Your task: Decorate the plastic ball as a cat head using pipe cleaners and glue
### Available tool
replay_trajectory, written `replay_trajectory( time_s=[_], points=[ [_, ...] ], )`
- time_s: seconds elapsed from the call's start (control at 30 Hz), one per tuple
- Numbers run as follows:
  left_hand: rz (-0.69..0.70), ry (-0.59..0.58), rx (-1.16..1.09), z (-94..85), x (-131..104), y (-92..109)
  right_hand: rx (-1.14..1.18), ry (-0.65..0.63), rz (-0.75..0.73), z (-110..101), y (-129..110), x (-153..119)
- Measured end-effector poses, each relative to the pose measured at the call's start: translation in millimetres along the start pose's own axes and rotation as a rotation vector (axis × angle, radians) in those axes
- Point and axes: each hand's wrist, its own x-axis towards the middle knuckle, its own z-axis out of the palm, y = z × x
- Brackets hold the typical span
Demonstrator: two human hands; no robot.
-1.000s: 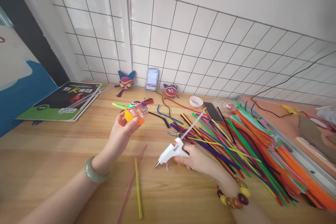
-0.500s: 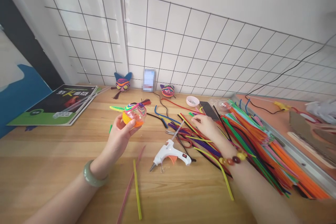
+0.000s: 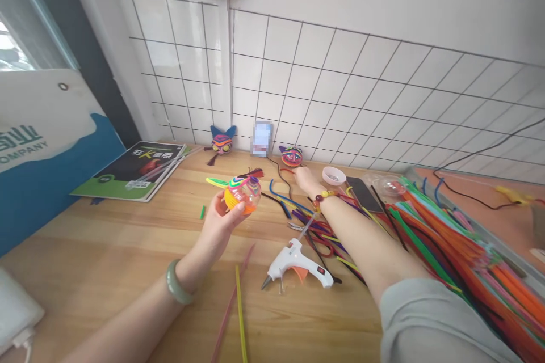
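My left hand (image 3: pixel 219 216) holds a clear plastic ball (image 3: pixel 242 194), its top banded with coloured pipe cleaners and its lower part wrapped in yellow and orange. A dark red tassel and a green-yellow ear shape stick out from it. At the back, my right hand (image 3: pixel 307 180) reaches down to a red pipe cleaner (image 3: pixel 286 170), just in front of a finished striped ball (image 3: pixel 292 156). Its fingertips are partly hidden, so a grip on the pipe cleaner cannot be made out. A white glue gun (image 3: pixel 293 264) lies on the table between my arms.
Loose pipe cleaners and scissors (image 3: pixel 296 227) lie under my right forearm. Bundled pipe cleaners (image 3: pixel 451 227) fill the right side. Behind are a pink bowl (image 3: pixel 334 176), a dark phone (image 3: pixel 363 194), a lit phone (image 3: pixel 261 139) and a blue-eared ornament (image 3: pixel 222 140). A book (image 3: pixel 131 170) lies left.
My right hand has moved left and away from me, from the loose pipe cleaners to the red one by the striped ball. My left hand keeps holding the ball. The view has shifted left.
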Motion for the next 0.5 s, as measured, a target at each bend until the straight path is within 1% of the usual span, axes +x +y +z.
replay_trajectory(
  time_s=[0.07,0.17,0.3,0.4,0.5],
  points=[
    [-0.002,0.007,-0.007,0.8,-0.5,2.0,0.004,-0.005,0.008,3.6,-5.8,5.3],
    [-0.003,0.009,-0.024,1.4,-1.5,3.8,0.054,0.005,0.018,1.8,-4.8,6.9],
    [-0.013,0.016,-0.032,2.2,-2.9,5.2,0.227,0.072,0.026,-16.6,8.8,-1.7],
    [-0.031,0.014,-0.036,4.5,-4.9,6.5,0.423,0.163,0.005,-36.2,20.0,-23.2],
    [-0.060,-0.024,-0.033,8.1,-8.6,6.2,0.627,0.284,-0.058,-51.7,22.9,-63.4]
  ],
)
